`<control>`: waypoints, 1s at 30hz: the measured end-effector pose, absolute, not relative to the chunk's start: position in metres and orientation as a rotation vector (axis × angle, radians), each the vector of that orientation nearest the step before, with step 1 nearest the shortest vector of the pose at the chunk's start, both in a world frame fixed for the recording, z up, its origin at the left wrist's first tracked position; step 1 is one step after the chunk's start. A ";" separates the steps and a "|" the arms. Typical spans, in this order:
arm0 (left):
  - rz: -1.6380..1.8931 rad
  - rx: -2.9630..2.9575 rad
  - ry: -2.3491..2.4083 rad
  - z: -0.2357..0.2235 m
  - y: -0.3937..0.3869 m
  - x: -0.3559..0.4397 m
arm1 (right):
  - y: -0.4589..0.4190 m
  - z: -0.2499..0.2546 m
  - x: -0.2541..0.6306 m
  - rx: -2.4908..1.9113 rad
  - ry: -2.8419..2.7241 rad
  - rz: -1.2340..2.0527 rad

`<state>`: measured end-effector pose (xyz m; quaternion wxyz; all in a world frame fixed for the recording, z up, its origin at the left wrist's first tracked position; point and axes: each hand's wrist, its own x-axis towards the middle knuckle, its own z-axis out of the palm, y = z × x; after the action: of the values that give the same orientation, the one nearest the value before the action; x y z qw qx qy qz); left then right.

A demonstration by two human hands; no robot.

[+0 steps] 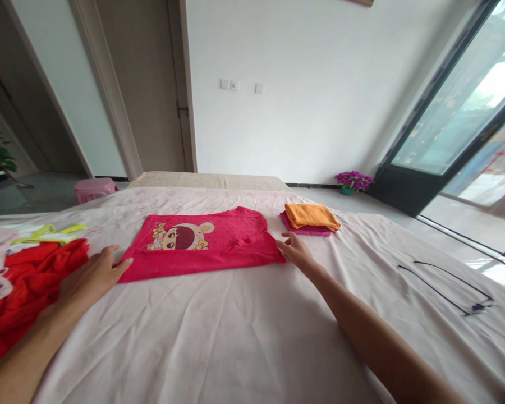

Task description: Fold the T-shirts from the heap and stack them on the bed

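A pink-red children's T-shirt [219, 241] with a cartoon bear-hood print lies on the covered bed, its near side folded over in a long strip. My left hand [99, 272] is at the shirt's near left corner, thumb resting on the cloth and fingers apart. At the opposite end, my right hand [298, 252] touches the near right corner, its fingers also spread. Neither hand visibly grips the fabric. Beyond my right hand sits a small stack of folded clothes, an orange garment [311, 216] on top of a dark pink one [307, 229].
Loose clothes, including a red garment [33, 286], are heaped at the left beside my forearm. Eyeglasses [480, 306] lie at the right on the wrinkled pale sheet [219, 336]. Past the bed are a pink stool [96, 189] and purple flowers [354, 180] in a pot.
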<state>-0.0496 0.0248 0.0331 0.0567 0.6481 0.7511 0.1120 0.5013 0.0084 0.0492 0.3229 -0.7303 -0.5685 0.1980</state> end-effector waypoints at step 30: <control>0.209 1.869 2.253 0.034 0.019 -0.044 | -0.017 0.058 0.529 -1.755 -1.485 0.767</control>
<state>-0.0442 0.0193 0.0337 0.1032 0.6333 0.7637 0.0708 0.5292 -0.0171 0.0579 0.3515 -0.6780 -0.5736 0.2963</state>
